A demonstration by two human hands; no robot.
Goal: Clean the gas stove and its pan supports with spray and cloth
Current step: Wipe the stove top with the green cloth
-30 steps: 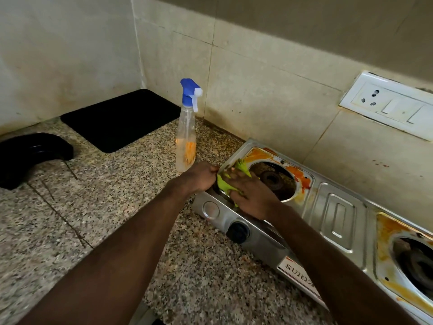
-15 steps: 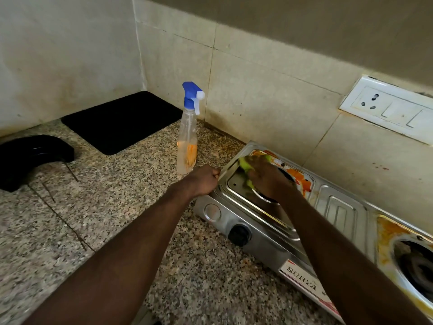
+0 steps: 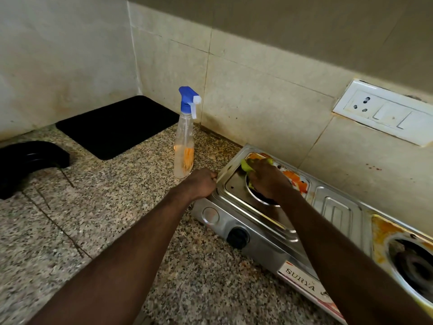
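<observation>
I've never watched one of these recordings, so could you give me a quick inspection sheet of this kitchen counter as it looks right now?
Surface: speckled granite counter, thin dark streaks on it.
Job's things: steel gas stove, orange stains around both burners; green cloth at the near burner's back left corner; spray bottle upright beside the stove, a little orange liquid left.
Clutter: black mat in the corner; black curved object at the left edge.
Grippers: left hand closed on the stove's left edge; right hand pressing the cloth.
Cables: nothing seen.
Surroundings: stained tiled wall; white socket panel.
</observation>
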